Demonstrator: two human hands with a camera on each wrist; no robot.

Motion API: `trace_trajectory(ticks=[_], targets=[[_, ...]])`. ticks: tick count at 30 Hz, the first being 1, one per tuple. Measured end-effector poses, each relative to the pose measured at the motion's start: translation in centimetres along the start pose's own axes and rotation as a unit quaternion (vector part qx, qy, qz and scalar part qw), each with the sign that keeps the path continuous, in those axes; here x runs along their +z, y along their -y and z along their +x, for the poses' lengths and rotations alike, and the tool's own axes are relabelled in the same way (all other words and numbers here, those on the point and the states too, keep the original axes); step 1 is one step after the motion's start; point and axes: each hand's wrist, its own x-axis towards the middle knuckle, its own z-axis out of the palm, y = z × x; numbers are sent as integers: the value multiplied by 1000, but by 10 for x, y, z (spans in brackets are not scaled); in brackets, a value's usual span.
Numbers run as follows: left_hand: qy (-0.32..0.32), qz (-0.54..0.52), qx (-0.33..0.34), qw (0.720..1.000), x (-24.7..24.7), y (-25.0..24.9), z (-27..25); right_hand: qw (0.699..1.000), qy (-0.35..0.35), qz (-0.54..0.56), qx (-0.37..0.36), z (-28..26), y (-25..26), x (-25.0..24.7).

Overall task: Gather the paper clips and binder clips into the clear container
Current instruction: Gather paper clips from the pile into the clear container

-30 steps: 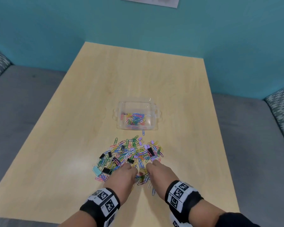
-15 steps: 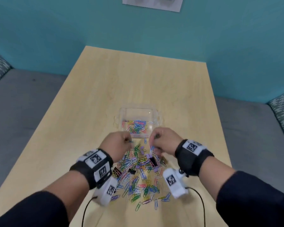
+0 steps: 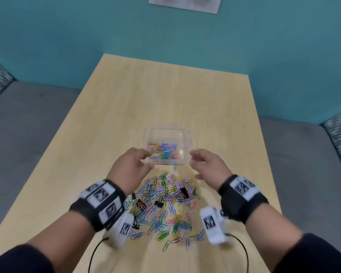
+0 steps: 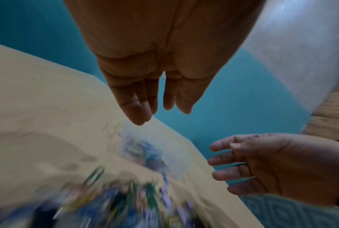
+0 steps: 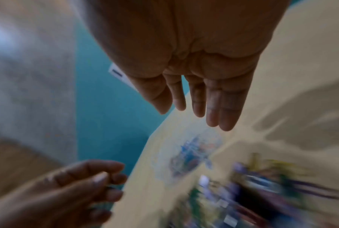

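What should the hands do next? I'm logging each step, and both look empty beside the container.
Probably bring both hands back to the clip pile and scoop another batch. The left hand and right hand hang open by the clear container, nothing visible in either grip; it already holds paper clips, while most clips, the binder clips among them, lie on the table nearer the person.
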Motion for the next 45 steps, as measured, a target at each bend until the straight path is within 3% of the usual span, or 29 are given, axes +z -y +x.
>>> trace_trajectory(ticks=[4, 7, 9, 15, 20, 29, 36, 45], targets=[[111, 51, -1, 992, 20, 23, -86, 963, 54, -258, -54, -62, -71, 1], [197, 96, -28, 975, 45, 40, -138, 938, 106, -327, -45, -105, -118, 13], [214, 111, -44, 969, 58, 44, -160, 933, 116, -339, -33, -123, -139, 23], [166, 118, -2, 979, 96, 40, -161, 943, 58, -320, -65, -121, -141, 52], [138, 131, 22, 982, 109, 21, -125, 925, 52, -357, -118, -90, -114, 76], [134, 152, 34, 979, 114, 23, -101, 901, 75, -405, -133, -68, -92, 97], [151, 147, 53, 976, 113, 29, -103, 876, 103, -442, -163, -76, -88, 92], [157, 161, 51, 973, 105, 24, -111, 864, 136, -458, -157, -84, -80, 82]])
